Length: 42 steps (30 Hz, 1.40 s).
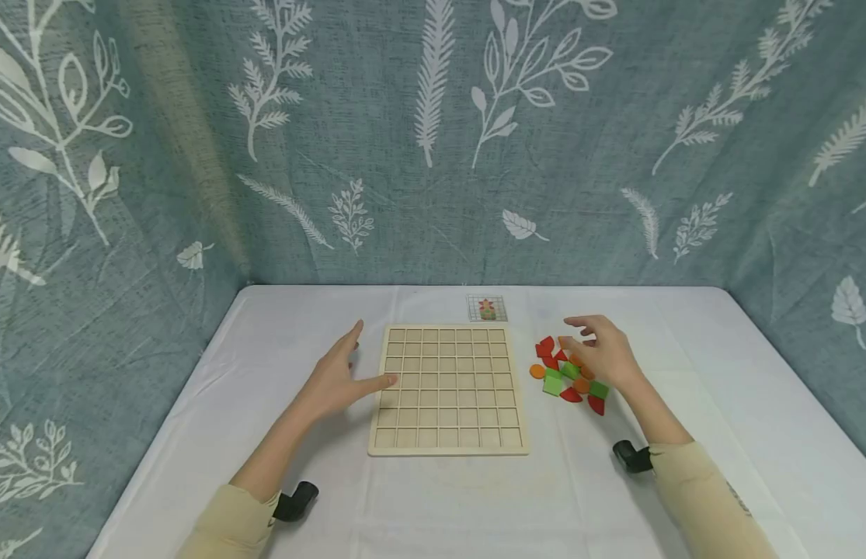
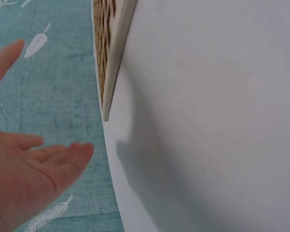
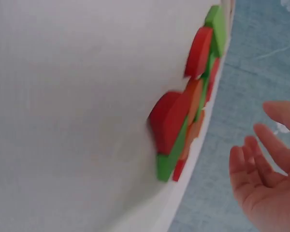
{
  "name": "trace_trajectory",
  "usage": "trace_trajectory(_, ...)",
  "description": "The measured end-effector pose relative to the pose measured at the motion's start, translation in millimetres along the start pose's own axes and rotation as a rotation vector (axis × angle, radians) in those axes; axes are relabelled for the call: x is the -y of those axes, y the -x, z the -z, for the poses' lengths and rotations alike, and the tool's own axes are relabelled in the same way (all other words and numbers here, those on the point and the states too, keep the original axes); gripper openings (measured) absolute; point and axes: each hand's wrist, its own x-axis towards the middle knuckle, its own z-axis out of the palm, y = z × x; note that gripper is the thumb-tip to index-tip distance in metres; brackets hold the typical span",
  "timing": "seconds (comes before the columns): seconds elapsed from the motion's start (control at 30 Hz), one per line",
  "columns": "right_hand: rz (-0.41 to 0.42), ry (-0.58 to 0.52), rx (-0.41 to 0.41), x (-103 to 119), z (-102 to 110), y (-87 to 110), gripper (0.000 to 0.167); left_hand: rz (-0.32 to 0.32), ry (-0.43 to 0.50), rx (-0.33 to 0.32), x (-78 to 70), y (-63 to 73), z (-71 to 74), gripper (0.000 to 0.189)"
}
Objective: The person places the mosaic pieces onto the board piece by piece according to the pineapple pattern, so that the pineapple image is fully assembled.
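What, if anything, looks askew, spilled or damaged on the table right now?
Nothing stands out. The red, green and orange shape pieces lie in a loose jumble beside the gridded wooden board, but none looks broken; the board lies flat, with the small picture card beyond it.

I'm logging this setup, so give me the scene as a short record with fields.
Board: wooden grid board, lying flat on the white tablecloth
Pieces: red, green and orange pieces, loosely grouped right of the board
Card: small picture card, beyond the board's far edge, toward its right corner
Left hand: left hand at the board's left side, thumb reaching over the edge; contact unclear
Right hand: right hand over the pieces, nothing visible in its fingers
Backdrop: blue-green curtain with white leaf prints
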Motion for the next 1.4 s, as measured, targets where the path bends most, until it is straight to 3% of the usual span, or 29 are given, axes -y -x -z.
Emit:
trace_trajectory(0.2, -0.061, 0.055, 0.088, -8, 0, -6.7, 0.030, 0.032, 0.069, 0.112, 2.3, 11.9, -2.5, 0.111)
trace_trajectory(0.57, -0.126, 0.063, 0.206, -19, 0, -13.5, 0.029, 0.010, 0.113, 0.217, 6.7, 25.2, -7.5, 0.114)
trace_trajectory(0.73, -0.129, 0.069, 0.228, -21, 1, -17.3, 0.027, -0.034, 0.045, 0.259, 10.0, 27.7, -10.7, 0.121)
trace_trajectory(0.83, -0.142, 0.066, 0.237, -20, 0, -19.1, 0.025, -0.054, -0.003, 0.280, 11.7, 28.5, -12.2, 0.125)
trace_trajectory(1.07, -0.146, 0.053, 0.253, -19, -2, -22.6, 0.022, -0.067, -0.011, 0.313, 13.2, 29.7, -15.1, 0.128)
trace_trajectory(1.4, -0.097, 0.095, 0.236, -19, -2, -23.8, 0.027, -0.077, -0.012, 0.305, 14.3, 32.3, -16.4, 0.121)
